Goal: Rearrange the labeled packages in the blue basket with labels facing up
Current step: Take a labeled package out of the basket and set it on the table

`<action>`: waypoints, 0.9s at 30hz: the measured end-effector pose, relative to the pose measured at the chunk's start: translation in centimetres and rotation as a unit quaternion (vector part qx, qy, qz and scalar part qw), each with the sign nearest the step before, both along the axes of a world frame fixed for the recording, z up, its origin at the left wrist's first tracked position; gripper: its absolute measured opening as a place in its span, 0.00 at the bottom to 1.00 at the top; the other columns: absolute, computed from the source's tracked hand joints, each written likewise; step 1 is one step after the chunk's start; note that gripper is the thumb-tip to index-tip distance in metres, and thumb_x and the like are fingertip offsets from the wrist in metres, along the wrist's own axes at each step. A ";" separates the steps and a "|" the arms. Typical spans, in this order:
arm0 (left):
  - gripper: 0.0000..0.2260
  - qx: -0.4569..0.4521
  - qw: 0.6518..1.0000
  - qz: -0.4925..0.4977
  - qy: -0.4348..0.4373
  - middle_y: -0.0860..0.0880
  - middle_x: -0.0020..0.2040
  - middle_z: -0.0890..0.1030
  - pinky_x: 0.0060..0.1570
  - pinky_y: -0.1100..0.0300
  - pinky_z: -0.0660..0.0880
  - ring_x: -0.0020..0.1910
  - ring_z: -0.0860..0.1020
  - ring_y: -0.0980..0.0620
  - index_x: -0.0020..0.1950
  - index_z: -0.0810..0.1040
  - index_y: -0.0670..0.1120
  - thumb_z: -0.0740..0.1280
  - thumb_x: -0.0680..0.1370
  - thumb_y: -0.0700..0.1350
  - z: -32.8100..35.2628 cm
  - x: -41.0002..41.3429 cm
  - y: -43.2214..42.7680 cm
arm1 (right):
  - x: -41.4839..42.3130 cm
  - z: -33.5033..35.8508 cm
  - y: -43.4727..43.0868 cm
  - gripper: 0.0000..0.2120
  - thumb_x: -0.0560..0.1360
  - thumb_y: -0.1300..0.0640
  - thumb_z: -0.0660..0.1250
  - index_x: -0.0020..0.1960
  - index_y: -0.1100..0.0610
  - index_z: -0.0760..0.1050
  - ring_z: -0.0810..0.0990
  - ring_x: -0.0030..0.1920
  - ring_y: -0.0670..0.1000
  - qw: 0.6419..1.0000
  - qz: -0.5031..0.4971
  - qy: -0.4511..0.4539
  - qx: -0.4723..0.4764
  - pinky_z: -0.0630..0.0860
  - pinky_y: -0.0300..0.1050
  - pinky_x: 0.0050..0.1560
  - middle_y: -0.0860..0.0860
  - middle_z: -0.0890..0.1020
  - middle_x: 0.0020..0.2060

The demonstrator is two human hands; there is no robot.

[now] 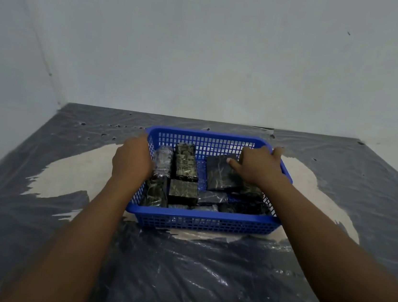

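Both arms are reaching forward over the table (35, 206). The left hand (133, 159) is gripping the left rim of the blue basket (204, 223). The right hand (258, 168) is lying with loose fingers on a black package (222, 176) at the far right inside.

My table (35, 206) is covered in crinkled dark plastic sheet (190, 270), a pale bare patch (85, 167) showing through. Plain grey-white wall (205, 51) at 12 o'clock; corner seam at 10. Light dim, even.
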State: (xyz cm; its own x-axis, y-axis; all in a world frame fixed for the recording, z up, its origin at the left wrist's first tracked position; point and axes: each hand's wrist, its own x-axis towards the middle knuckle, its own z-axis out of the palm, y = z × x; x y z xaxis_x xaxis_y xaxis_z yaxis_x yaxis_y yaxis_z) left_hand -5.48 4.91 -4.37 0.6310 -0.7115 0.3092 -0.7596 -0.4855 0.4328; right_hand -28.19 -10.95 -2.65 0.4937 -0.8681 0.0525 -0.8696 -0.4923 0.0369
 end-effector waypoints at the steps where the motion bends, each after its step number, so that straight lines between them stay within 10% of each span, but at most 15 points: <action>1: 0.18 -0.006 1.000 0.000 0.000 0.38 0.54 0.81 0.36 0.52 0.73 0.45 0.81 0.37 0.66 0.75 0.43 0.66 0.76 0.37 -0.1 0.0 0.0 | 0.2 -0.2 -0.1 0.27 0.79 0.32 0.54 0.40 0.54 0.73 0.80 0.52 0.58 1.000 -0.006 0.006 0.007 0.49 0.71 0.73 0.50 0.79 0.35; 9: 0.18 -0.022 1.000 0.006 -0.003 0.40 0.55 0.82 0.37 0.53 0.73 0.45 0.81 0.38 0.67 0.75 0.44 0.65 0.77 0.39 -0.2 0.1 0.0 | 0.8 -2.3 0.1 0.27 0.77 0.31 0.57 0.46 0.55 0.75 0.81 0.48 0.57 0.999 -0.024 -0.027 0.039 0.56 0.66 0.71 0.50 0.78 0.36; 13: 0.18 -0.014 1.000 0.018 -0.018 0.42 0.58 0.80 0.39 0.54 0.73 0.50 0.80 0.41 0.69 0.73 0.46 0.63 0.79 0.49 -0.2 -0.2 0.4 | 0.6 -2.3 -0.3 0.21 0.79 0.38 0.63 0.41 0.56 0.72 0.78 0.40 0.56 0.967 -0.003 -0.183 0.177 0.73 0.47 0.43 0.53 0.76 0.35; 19: 0.26 0.038 0.976 -0.032 -0.210 0.46 0.75 0.68 0.71 0.39 0.60 0.71 0.67 0.41 0.75 0.67 0.48 0.61 0.79 0.56 1.2 -1.0 0.3 | -0.6 -0.3 -0.2 0.20 0.82 0.44 0.60 0.44 0.60 0.76 0.74 0.31 0.50 0.892 -0.006 -0.359 0.276 0.71 0.44 0.32 0.52 0.75 0.33; 24: 0.32 -0.004 0.947 -0.289 -0.141 0.52 0.68 0.77 0.60 0.51 0.75 0.64 0.77 0.50 0.73 0.70 0.52 0.62 0.74 0.67 3.2 -6.1 -0.9 | -1.2 1.2 1.2 0.13 0.81 0.49 0.62 0.52 0.59 0.76 0.76 0.26 0.46 0.780 -0.024 -0.470 0.413 0.75 0.40 0.26 0.54 0.77 0.33; 27: 0.31 0.024 0.917 -0.314 -0.245 0.54 0.63 0.79 0.47 0.54 0.78 0.55 0.81 0.51 0.73 0.68 0.53 0.65 0.73 0.65 2.9 -9.1 -1.6 | -1.2 1.6 2.3 0.14 0.80 0.49 0.62 0.51 0.59 0.78 0.77 0.27 0.46 0.750 -0.011 -0.492 0.442 0.76 0.42 0.29 0.55 0.79 0.36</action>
State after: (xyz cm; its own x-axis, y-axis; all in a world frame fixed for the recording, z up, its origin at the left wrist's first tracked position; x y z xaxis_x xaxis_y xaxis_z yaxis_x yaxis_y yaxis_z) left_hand -14.62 3.27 -1.46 -0.1135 -0.9074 0.4047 -0.9935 0.1041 -0.0452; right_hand -29.35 -8.61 -1.01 0.5791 -0.7854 -0.2187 -0.2699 0.0684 -0.9605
